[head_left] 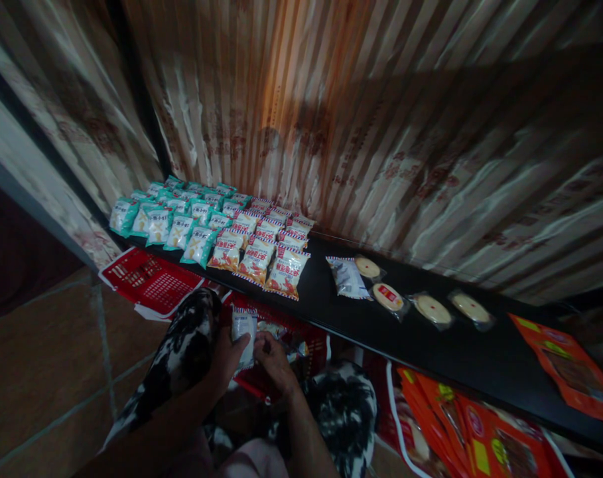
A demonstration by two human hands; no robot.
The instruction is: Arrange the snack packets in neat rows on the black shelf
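Note:
My left hand (225, 356) grips a small snack packet (244, 326), pale side up, with a striped top edge. The thumb lies across its front. Curled fingers of my right hand (274, 358) meet the packet's right edge; in the dim light I cannot see whether they pinch it. Both hands are over a red basket (316, 352) between my knees, with more packets (276, 330) inside. Beyond them, on a black shelf (321, 305), orange-and-white snack packets (255, 257) stand in rows. Teal snack packets (182, 229) fill the shelf's left end.
Right along the shelf, one packet lies back side up (348, 277) beside several round wrapped cakes (430, 309) and an orange bag (570, 365). Below stands a basket of orange bags (480, 425). Another red basket (154, 282) is at left. A pleated curtain (301, 99) hangs behind.

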